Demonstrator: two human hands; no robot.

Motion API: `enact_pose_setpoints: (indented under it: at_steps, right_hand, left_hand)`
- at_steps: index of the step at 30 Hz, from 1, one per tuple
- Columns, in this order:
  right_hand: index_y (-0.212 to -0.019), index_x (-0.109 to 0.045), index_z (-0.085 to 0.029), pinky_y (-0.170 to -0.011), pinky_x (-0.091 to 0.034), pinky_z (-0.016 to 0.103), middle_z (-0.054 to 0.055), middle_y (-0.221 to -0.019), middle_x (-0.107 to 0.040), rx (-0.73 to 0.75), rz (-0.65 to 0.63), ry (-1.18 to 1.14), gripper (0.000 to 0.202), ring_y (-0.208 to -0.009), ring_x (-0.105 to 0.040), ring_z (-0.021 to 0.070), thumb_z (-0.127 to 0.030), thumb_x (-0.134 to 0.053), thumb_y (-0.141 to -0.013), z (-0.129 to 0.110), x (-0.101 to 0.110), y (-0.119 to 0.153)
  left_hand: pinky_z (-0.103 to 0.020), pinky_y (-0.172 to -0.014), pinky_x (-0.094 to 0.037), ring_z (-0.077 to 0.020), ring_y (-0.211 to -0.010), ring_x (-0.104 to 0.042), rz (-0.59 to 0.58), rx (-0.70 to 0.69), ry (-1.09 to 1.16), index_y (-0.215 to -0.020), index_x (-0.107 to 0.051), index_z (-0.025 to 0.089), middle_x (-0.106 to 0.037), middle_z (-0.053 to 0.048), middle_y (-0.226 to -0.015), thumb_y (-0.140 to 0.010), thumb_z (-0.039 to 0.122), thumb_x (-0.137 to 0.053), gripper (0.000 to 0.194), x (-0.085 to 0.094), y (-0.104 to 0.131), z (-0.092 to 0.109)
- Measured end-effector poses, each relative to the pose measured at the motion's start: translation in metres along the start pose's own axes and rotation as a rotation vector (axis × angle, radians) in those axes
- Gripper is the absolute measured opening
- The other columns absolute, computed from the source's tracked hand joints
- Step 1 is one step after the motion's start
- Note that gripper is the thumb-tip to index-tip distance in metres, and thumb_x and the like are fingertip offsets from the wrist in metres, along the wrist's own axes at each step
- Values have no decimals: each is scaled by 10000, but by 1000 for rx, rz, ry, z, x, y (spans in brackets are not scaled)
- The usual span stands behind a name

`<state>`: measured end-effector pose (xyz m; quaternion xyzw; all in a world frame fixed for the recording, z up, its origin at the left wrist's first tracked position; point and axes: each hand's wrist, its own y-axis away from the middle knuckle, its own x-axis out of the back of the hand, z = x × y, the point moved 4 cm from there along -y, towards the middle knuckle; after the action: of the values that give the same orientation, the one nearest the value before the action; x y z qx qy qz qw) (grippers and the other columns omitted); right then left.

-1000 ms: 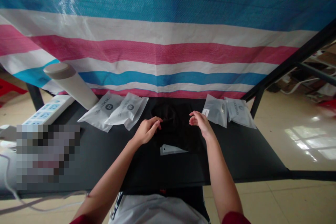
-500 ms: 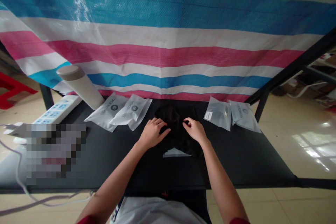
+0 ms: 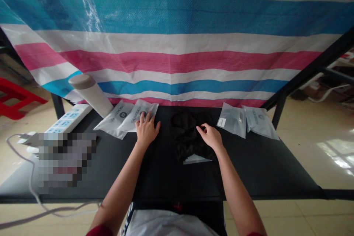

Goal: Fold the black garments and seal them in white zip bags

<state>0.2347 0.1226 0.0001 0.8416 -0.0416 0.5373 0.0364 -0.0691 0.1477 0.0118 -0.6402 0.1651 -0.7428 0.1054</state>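
Observation:
My left hand point(image 3: 147, 129) lies with its fingers spread on the lower right part of a translucent plastic bag point(image 3: 134, 118) printed with dark lettering. A similar bag point(image 3: 114, 120) lies partly under it, to the left. My right hand point(image 3: 211, 136) has its fingers curled at the right side of a crumpled black cloth point(image 3: 188, 132), thumb and forefinger on the fabric. What kind of garment the cloth is, I cannot tell. Below its near edge, a strip of clear plastic point(image 3: 197, 159) sticks out.
Two more translucent bags, one with a white label point(image 3: 231, 120) and one with print point(image 3: 260, 122), lie at the right. A white bottle point(image 3: 94, 97) leans at the back left. A power strip point(image 3: 69, 120) with cables and a blurred-out object point(image 3: 66, 162) lie on the left. Striped sheeting point(image 3: 171, 61) hangs behind.
My left hand has left the black cloth and moved left onto the printed bag. The cloth has shifted slightly right, with my right hand still at it. The view has turned a little.

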Motion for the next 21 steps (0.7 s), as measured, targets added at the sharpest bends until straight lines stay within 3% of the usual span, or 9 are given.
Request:
enact_pose_setpoints:
  at_steps: [4, 8, 10, 11, 13, 15, 17, 19, 21]
  right_hand:
    - [-947, -689, -209, -768, -430, 346, 94, -936, -681, -3, 66, 36, 416, -942, -621, 276, -581, -516, -873, 1, -1, 0]
    - [-827, -688, -206, -843, -435, 403, 87, -929, -668, 17, 138, -127, 250, -971, -605, 289, -435, -590, -830, -1, -1, -1]
    - [-822, -675, -197, -859, -448, 402, 84, -910, -674, 63, 145, -383, 253, -945, -615, 276, -436, -591, -820, -5, 2, 1]
    - [-857, -674, -198, -862, -458, 396, 81, -921, -683, 98, 91, -570, 280, -940, -623, 267, -462, -590, -820, -8, 3, 3]
    - [-989, -672, -219, -869, -481, 397, 75, -1021, -699, 185, -154, -997, 363, -968, -640, 254, -529, -584, -821, -20, 2, 9]
    - [-1114, -650, -268, -899, -488, 429, 67, -1194, -671, 260, -440, -1341, 424, -1055, -640, 261, -558, -604, -809, -33, 3, 19]
    - [-1155, -642, -293, -944, -474, 458, 67, -1294, -629, 286, -563, -1496, 430, -1140, -616, 273, -530, -645, -797, -40, 5, 24]
    - [-1132, -656, -274, -967, -466, 452, 80, -1270, -646, 236, -500, -1486, 396, -1166, -609, 273, -474, -676, -791, -35, 3, 19]
    - [-1070, -671, -234, -942, -484, 433, 95, -1155, -699, 126, -328, -1361, 352, -1109, -643, 268, -456, -663, -797, -20, 0, 7]
  left_hand:
    - [-589, -998, -350, -423, -1377, -306, 56, 5, 87, -1219, -630, 173, -499, -161, -1418, -918, 453, -476, 439, 0, -1, -1]
    - [-512, -994, -387, -363, -1274, -434, 159, -10, 254, -1138, -651, 196, -603, -126, -1259, -932, 421, -477, 351, 11, 1, -1]
    - [-473, -996, -397, -320, -1195, -495, 205, -26, 356, -1100, -651, 201, -629, -108, -1178, -942, 406, -463, 319, 18, 3, -1]
    - [-453, -991, -406, -298, -1152, -523, 217, -26, 418, -1087, -648, 202, -637, -102, -1143, -949, 402, -451, 313, 20, 4, -1]
    - [-404, -939, -446, -260, -1060, -573, 219, 12, 566, -1083, -634, 198, -645, -96, -1084, -963, 410, -410, 330, 23, 5, -2]
    - [-361, -853, -478, -234, -963, -614, 185, 99, 710, -1105, -615, 193, -656, -89, -1030, -974, 443, -361, 380, 22, 5, -5]
    - [-335, -767, -489, -211, -839, -640, 113, 190, 825, -1133, -593, 189, -672, -72, -951, -974, 494, -313, 443, 18, 4, -7]
    - [-316, -689, -489, -190, -717, -642, 12, 240, 915, -1156, -572, 187, -680, -51, -876, -964, 542, -276, 501, 14, 3, -8]
    - [-297, -610, -479, -180, -645, -637, -96, 242, 978, -1173, -559, 183, -680, -41, -836, -945, 580, -275, 539, 12, 3, -7]
